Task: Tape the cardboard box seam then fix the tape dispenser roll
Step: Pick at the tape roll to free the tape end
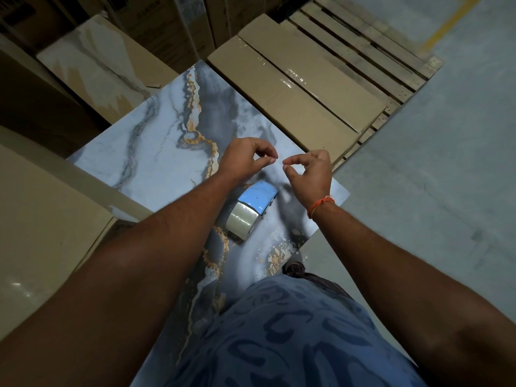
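Note:
A tape dispenser (pixel 258 198) with a shiny blue cover and a roll of clear tape (pixel 241 222) lies on a blue-grey marble slab (pixel 167 152). Just beyond it, my left hand (pixel 245 159) and my right hand (pixel 310 174) hover above the slab. Each pinches thumb to forefinger, and the fingertips face each other a small gap apart. Nothing shows between the fingers; a clear strip would be hard to see. Neither hand touches the dispenser. Behind the slab, a long cardboard box (pixel 315 107) has clear tape (pixel 290 76) wrinkled along its seam.
A wooden pallet (pixel 363 51) lies under and behind the box. More cardboard boxes (pixel 42 233) stand at the left and back. Bare concrete floor (pixel 432 177) runs along the right, with a yellow line at the far end.

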The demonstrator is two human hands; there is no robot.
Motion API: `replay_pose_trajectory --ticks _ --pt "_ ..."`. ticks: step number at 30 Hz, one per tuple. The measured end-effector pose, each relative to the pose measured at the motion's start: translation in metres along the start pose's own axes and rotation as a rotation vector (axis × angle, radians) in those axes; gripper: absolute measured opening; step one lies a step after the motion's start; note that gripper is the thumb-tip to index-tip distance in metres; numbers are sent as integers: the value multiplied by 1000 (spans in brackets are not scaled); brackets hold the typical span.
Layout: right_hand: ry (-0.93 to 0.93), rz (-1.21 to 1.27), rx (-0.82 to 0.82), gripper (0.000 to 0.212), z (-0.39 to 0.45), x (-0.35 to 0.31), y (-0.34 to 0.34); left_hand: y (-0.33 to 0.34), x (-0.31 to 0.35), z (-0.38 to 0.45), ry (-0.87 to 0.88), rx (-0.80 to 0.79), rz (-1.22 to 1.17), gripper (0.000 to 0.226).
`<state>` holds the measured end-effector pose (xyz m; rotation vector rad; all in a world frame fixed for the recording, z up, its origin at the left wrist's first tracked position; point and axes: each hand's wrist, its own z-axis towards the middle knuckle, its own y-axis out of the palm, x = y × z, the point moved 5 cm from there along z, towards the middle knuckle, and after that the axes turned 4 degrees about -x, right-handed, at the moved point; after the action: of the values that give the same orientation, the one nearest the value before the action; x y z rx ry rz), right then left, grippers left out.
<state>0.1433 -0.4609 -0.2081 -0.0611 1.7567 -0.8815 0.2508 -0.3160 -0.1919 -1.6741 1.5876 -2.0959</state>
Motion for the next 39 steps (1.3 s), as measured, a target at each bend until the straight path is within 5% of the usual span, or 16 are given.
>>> replay_pose_trajectory --ticks 7,14,27,39 --pt "-130 -212 -176 51 10 -11 8 1 -1 0 36 -18 -36 10" --pt "-65 -221 -258 15 19 -17 15 6 -7 -3 -2 -39 -110 9" --pt "-62 -213 -326 8 23 -10 16 10 -10 -2 -43 -106 -128 22" --pt "-49 -118 -286 13 18 -5 12 12 -10 -12 -163 -3 -256 7"
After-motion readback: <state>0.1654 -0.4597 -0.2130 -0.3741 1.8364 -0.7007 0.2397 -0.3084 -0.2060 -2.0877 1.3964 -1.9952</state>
